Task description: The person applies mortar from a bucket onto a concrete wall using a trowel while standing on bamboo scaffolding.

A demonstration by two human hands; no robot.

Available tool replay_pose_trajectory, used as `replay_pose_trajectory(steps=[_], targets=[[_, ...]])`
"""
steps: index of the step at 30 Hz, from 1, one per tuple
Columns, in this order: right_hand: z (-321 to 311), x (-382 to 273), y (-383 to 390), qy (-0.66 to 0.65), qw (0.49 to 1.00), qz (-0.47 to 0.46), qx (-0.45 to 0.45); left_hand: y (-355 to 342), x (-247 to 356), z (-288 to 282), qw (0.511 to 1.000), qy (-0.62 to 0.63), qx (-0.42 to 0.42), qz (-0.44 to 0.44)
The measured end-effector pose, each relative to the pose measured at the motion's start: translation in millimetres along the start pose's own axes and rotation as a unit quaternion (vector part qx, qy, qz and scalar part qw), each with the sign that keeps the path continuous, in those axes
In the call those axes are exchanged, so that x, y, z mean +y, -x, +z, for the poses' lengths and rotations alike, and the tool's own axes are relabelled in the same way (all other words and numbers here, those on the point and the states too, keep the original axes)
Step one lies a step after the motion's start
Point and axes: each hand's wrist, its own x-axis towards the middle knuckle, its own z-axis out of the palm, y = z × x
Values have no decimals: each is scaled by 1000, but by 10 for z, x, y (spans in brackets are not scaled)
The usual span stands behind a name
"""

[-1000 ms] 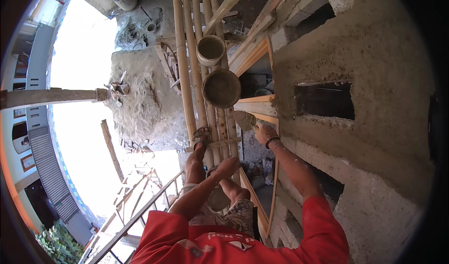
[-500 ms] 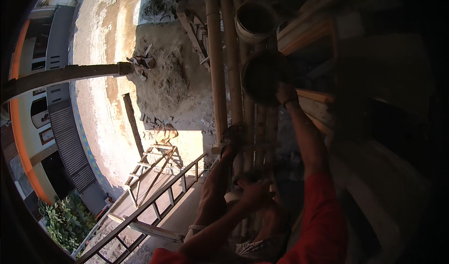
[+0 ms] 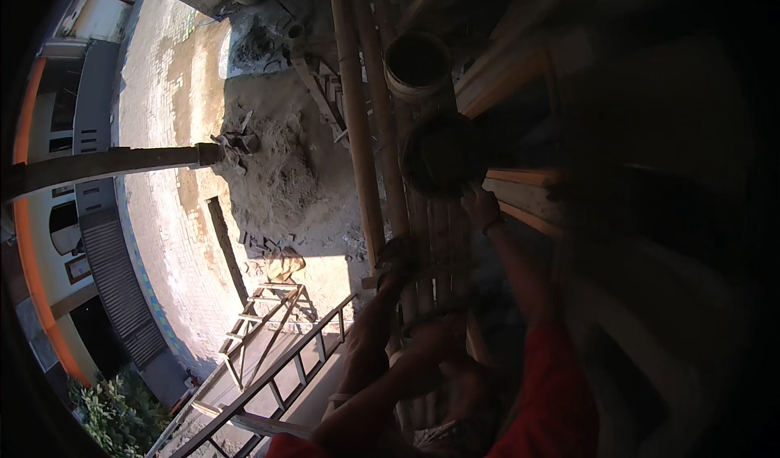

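My right hand (image 3: 482, 204) is at the near right rim of a dark round bucket (image 3: 443, 156), its fingers bent over the edge. Deep shade hides what lies inside the bucket. Just beyond it stands a second bucket (image 3: 417, 62), with a paler outer wall and a dark inside. Across my lap reaches my left hand (image 3: 443, 334), low over the bamboo poles and near my knees. Shadow and blur swallow its fingers, so whether it holds anything does not show. A dark curved edge lies close to it.
Long bamboo poles (image 3: 355, 109) form the raised platform under me, my foot (image 3: 393, 257) resting on it. Below on the left are a metal ladder (image 3: 299, 369), a wooden trestle (image 3: 268, 320), a sand heap (image 3: 276, 162) and a post (image 3: 114, 162). Wooden beams (image 3: 520, 190) run along the right.
The whole view has shifted, so both buckets appear lower and further left. My right hand has drawn back toward me along the dark bucket's rim. My left hand's fingers have become harder to see.
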Motion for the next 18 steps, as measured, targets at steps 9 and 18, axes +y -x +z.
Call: replay_pose_trajectory(steps=[9, 18], targets=[[-3306, -1936, 1848, -47, 997, 64, -3, -226, 51, 293, 970, 200, 107, 83], [-6323, -3882, 3555, 168, 971, -98, 138, 493, 1669, -402, 988, -62, 1, 140]])
